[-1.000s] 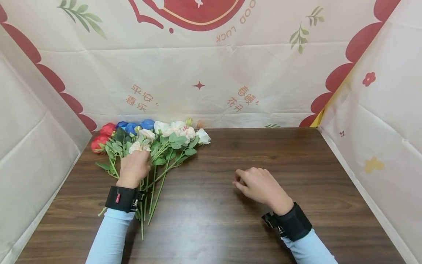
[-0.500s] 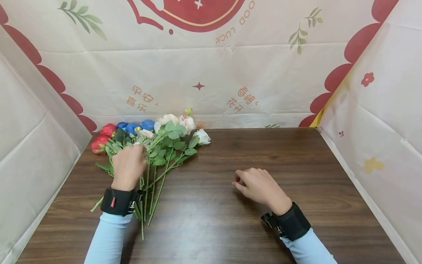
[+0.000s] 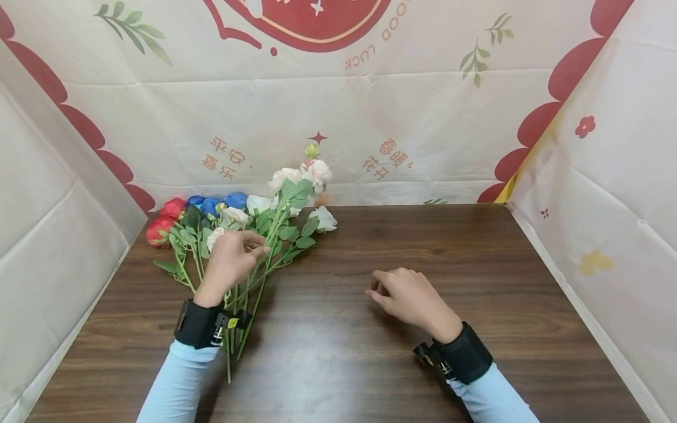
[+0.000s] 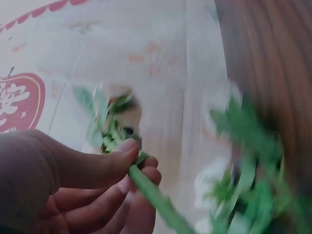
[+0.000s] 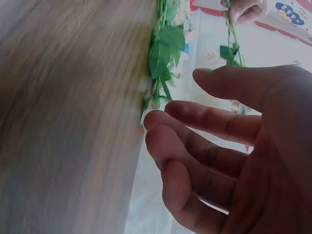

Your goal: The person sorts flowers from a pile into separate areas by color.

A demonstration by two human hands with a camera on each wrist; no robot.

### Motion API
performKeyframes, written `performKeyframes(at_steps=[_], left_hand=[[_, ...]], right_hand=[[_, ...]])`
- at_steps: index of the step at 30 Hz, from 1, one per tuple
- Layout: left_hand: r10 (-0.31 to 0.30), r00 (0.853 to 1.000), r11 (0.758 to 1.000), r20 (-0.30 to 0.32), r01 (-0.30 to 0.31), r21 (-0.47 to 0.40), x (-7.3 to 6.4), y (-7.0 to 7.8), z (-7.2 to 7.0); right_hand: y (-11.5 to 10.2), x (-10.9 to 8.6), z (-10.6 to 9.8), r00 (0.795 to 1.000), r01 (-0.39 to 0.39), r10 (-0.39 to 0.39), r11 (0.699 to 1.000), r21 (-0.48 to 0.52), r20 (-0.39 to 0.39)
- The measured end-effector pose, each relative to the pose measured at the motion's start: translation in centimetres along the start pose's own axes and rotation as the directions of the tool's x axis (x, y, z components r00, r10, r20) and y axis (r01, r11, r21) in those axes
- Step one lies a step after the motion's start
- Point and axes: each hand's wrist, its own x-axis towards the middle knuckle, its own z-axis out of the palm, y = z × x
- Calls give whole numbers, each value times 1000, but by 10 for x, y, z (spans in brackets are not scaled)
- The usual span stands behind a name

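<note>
— Your left hand [image 3: 233, 261] pinches a green stem [image 4: 161, 202] between thumb and fingers, yes?
— Yes, and you have its pale pink flowers [image 3: 317, 174] beyond this hand.
— And your right hand [image 3: 409, 296]?
— It is loosely bent, thumb apart from fingers, over the table [image 3: 365, 358], well to the right of the stem.

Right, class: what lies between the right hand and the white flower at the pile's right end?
In the head view, only bare brown tabletop shows between the right hand and the white flower.
</note>
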Motion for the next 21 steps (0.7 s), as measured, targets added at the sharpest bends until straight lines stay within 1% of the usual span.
performKeyframes(at_steps=[1, 2, 3, 4, 5, 6, 7, 8, 10, 12, 14, 15, 17, 18, 19, 21], left_hand=[[-24, 999, 997, 33, 26, -71, 0, 3, 4], [-53, 996, 987, 67, 62, -150, 0, 6, 8], [-76, 992, 969, 98, 97, -227, -1, 9, 12], [-94, 987, 940, 130, 131, -314, -1, 12, 17], [-111, 981, 905, 159, 165, -391, -1, 15, 22], [-128, 974, 863, 188, 203, -463, -2, 19, 27], [-137, 967, 815, 216, 234, -530, -3, 22, 32], [-141, 962, 781, 233, 253, -571, -3, 26, 37], [-123, 959, 720, 257, 264, -641, -5, 33, 49], [-101, 956, 677, 275, 269, -685, -7, 40, 59], [-68, 956, 648, 286, 260, -716, -10, 47, 69], [-55, 954, 628, 296, 263, -733, -12, 50, 73], [-34, 949, 600, 315, 271, -753, -15, 56, 80], [-26, 946, 591, 324, 276, -758, -16, 59, 83], [-21, 944, 588, 329, 278, -760, -17, 60, 86], [-23, 937, 575, 348, 297, -763, -20, 64, 89]], right_hand=[[-1, 0, 0, 1000, -2, 2, 1000, 13, 1], [-3, 0, 1, 1000, -3, 3, 999, 34, 2], [-4, 1, 2, 1000, -4, 4, 999, 49, 4], [-6, 1, 2, 1000, -4, 4, 997, 74, 5], [-8, 1, 2, 1000, -3, 3, 995, 102, 4], [-10, 1, 3, 1000, -2, 2, 991, 135, 5], [-12, 1, 4, 1000, 4, -5, 985, 171, 5], [-15, 2, 4, 1000, 8, -10, 977, 213, 7], [-20, 2, 6, 1000, 16, -22, 952, 307, 14], [-26, 4, 7, 999, 9, -26, 908, 419, 34], [-33, 5, 7, 997, -21, -20, 845, 534, 70], [-36, 6, 8, 996, -40, -14, 813, 581, 88], [-41, 6, 10, 992, -78, -3, 756, 650, 123], [-43, 6, 10, 991, -94, 4, 736, 670, 135], [-44, 6, 11, 990, -103, 8, 723, 684, 141], [-47, 5, 13, 990, -111, 19, 714, 691, 140]])
